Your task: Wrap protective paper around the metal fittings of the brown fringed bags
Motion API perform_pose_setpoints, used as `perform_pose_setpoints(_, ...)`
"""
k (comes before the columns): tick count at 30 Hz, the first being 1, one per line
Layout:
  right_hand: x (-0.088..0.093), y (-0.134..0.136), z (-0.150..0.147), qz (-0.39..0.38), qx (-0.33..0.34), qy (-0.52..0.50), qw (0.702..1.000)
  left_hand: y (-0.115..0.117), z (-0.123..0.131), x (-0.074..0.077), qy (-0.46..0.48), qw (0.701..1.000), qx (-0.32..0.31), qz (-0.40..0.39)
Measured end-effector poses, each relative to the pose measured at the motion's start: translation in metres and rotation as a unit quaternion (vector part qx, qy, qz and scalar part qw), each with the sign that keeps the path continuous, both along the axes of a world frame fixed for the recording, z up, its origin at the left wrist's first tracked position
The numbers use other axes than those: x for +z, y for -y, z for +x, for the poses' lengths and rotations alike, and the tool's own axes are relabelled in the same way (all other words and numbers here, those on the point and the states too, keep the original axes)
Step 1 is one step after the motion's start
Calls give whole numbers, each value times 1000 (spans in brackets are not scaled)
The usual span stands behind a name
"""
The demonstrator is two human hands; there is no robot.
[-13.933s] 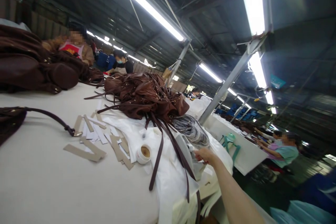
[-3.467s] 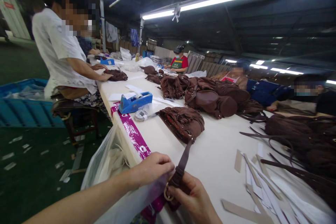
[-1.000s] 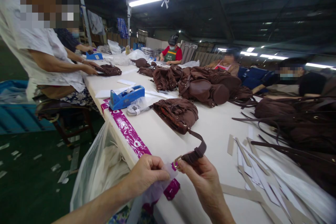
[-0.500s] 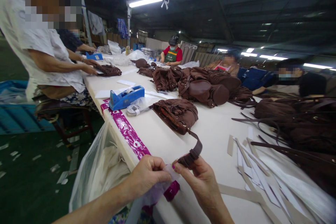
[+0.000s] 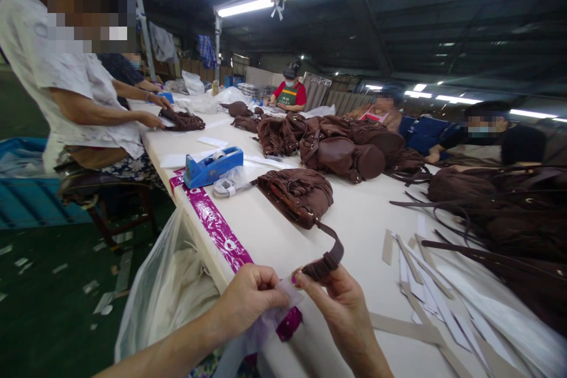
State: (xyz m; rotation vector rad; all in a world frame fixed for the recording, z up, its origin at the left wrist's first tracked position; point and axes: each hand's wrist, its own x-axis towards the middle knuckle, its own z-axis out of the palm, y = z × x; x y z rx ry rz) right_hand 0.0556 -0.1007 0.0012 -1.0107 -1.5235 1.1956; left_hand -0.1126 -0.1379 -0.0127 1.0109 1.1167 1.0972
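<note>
My left hand (image 5: pixel 254 298) pinches a thin translucent wrapping sheet (image 5: pixel 286 301) over the table's front edge. Close beside it, my right hand (image 5: pixel 339 301) is closed on the end of a dark brown strap (image 5: pixel 334 248), with a gold-coloured metal piece (image 5: pixel 296 275) at the fingertips. The sheet meets the metal piece between my two hands; whether it is wound around it I cannot tell. From my right hand the strap curves up to a brown gathered bag (image 5: pixel 299 192) lying on the white table (image 5: pixel 274 242).
A blue tape dispenser (image 5: pixel 213 166) and a wrapped grey strap (image 5: pixel 225 187) lie beyond my left hand. Brown bags (image 5: pixel 341 150) pile up mid-table and at right. Card strips (image 5: pixel 425 283) scatter at right. A clear sack (image 5: pixel 177 283) hangs at the left edge. Several co-workers surround the table.
My hands stay almost in place on the sheet and strap. The gold-coloured metal piece shows a little more clearly at my right fingertips. The bag has not visibly moved.
</note>
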Motion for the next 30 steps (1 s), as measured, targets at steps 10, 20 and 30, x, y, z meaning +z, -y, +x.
perform_pose_setpoints(10, 0, 0, 2, 8, 20, 11, 1000, 0, 1, 1, 7, 1000, 9, -1)
perform_pose_setpoints(20, -5, -2, 4, 7, 5, 32, 999, 1, 2, -1, -18, 1000, 16, 10)
perform_pose_setpoints(30, -2, 2, 0, 12, 13, 34, 999, 2, 3, 0, -12, 1000, 22, 8)
